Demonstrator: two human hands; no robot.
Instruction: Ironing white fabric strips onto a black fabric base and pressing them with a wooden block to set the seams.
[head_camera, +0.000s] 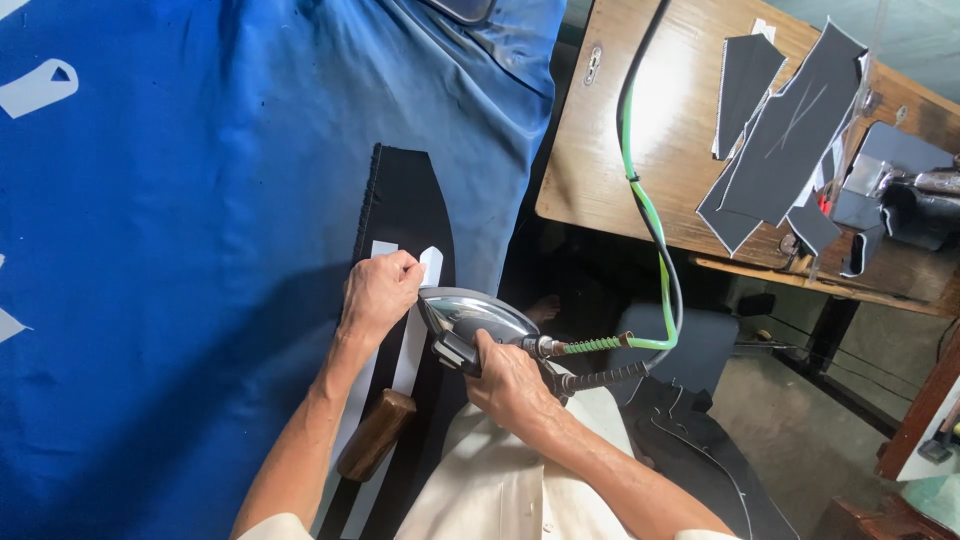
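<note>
Right hand (510, 380) grips a silver steam iron (470, 318) over black fabric (405, 215) on the blue-covered tabletop (180, 250); left hand (378, 292) pinches a white interfacing strip (408, 345) flat beside it.

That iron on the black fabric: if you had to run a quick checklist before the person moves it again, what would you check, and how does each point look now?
1. Right hand grips the iron by its handle: ok.
2. Left hand pins the white strip on the black fabric piece: ok.
3. Left fingers clear of the iron's metal body: not ok, they sit very close to it.
4. Green hose and dark cord hang free of the hands: ok.
5. Wooden block out of the iron's way: ok, it lies near the left forearm.
6. Iron's heat: cannot tell.
</note>
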